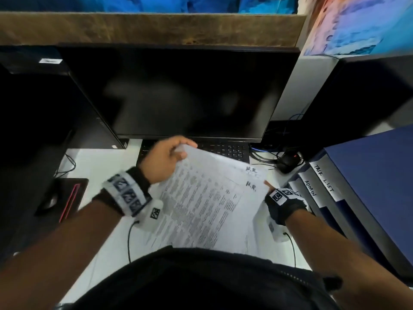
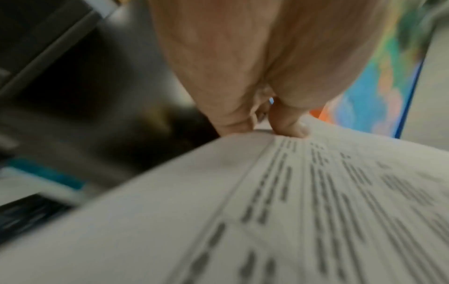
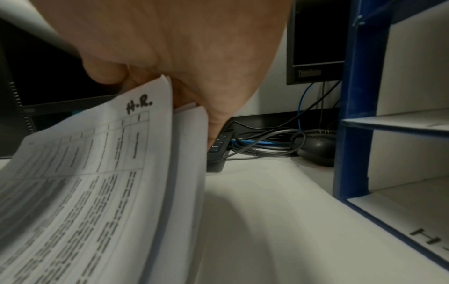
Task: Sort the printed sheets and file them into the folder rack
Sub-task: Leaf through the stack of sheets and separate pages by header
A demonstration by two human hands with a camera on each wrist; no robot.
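Observation:
I hold a small stack of printed sheets (image 1: 201, 198) marked "H.R." above the white desk, tilted toward me. My left hand (image 1: 165, 157) pinches the far left corner between thumb and fingers; the left wrist view shows the fingers (image 2: 286, 126) on the paper's edge (image 2: 291, 192). My right hand (image 1: 271, 186) grips the right edge near the "H.R." mark, mostly hidden under the sheets; in the right wrist view the fingers (image 3: 213, 107) curl behind the sheets (image 3: 97, 173). The blue folder rack (image 1: 357, 186) stands at the right, with slots labelled "ADMIN" and "TASK LIST".
A dark monitor (image 1: 178, 92) fills the back, with a black keyboard (image 1: 223, 149) under it. A black mouse (image 1: 287, 163) and tangled cables (image 3: 267, 140) lie beside the rack (image 3: 345, 115). A computer tower (image 1: 33, 108) stands left, a dark pad (image 1: 60, 198) near it.

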